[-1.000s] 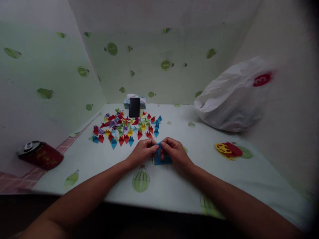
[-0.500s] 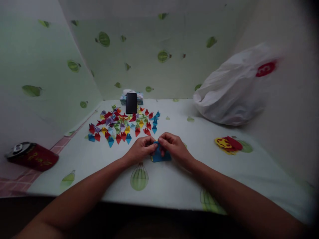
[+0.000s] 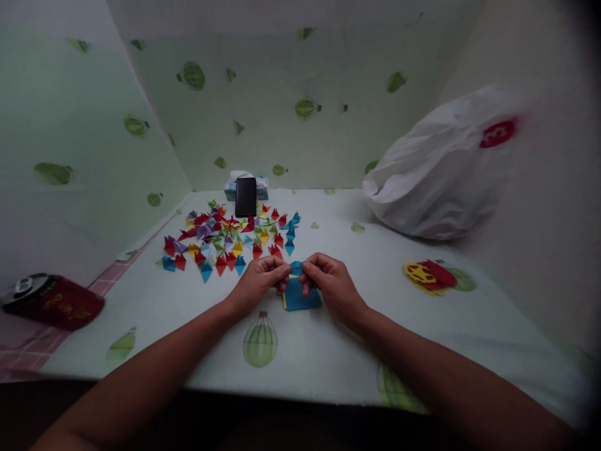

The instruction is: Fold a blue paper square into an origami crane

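Between my two hands is a small folded piece of blue paper [image 3: 295,269], pinched at its left edge by my left hand [image 3: 263,279] and at its right edge by my right hand [image 3: 329,280]. Both hands are closed, thumbs against fingers. Just below lies a stack of square blue paper [image 3: 303,297] on the table, with a yellow edge showing at its left. Beyond my left hand spreads a group of several folded paper cranes [image 3: 230,260] in red, blue, yellow, purple and green.
A black phone [image 3: 246,197] leans on a tissue box [image 3: 261,187] behind the cranes. At right are a white plastic bag [image 3: 432,181] and red and yellow cut-out pieces [image 3: 429,276]. A red can [image 3: 61,302] lies at the left edge of the table [image 3: 352,351].
The small blue paper now shows more clearly between my fingertips, apart from the stack below. The whole view has shifted slightly.
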{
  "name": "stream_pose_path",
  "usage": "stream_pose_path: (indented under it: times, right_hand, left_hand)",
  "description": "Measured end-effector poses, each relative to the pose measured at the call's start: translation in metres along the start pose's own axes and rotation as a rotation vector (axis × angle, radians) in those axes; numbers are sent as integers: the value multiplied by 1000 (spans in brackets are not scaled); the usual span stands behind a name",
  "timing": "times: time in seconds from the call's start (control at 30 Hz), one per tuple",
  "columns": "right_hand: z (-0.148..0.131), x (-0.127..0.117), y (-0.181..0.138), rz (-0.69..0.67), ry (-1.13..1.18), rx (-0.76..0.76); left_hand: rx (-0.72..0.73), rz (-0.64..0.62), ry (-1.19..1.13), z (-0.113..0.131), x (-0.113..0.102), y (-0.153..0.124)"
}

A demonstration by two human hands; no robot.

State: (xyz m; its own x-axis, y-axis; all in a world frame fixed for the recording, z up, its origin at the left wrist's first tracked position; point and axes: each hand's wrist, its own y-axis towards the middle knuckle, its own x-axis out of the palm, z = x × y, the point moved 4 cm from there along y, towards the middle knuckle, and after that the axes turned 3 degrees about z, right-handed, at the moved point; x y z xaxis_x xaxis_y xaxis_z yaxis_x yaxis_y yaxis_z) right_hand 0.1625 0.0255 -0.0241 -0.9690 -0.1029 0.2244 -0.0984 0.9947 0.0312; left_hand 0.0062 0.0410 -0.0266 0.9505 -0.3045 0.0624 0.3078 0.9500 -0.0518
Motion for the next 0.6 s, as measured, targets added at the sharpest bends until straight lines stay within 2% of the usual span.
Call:
stream_pose_path:
  times: [0.13,0.27,0.4,0.6]
  right_hand:
    - [2,-1,2,3,29,5]
    - [1,-2,1,-3,-61,-35]
    - [2,2,-1,-56,-148,-46]
    - [5,3,-2,-113,-106,0]
  left_hand:
    - [18,6,-11,-1,-2,0]
    - [19,2,57,1,-1,-1]
    - [7,-22,98,5,3,-4]
    - [86,-37,135,9,3,-4]
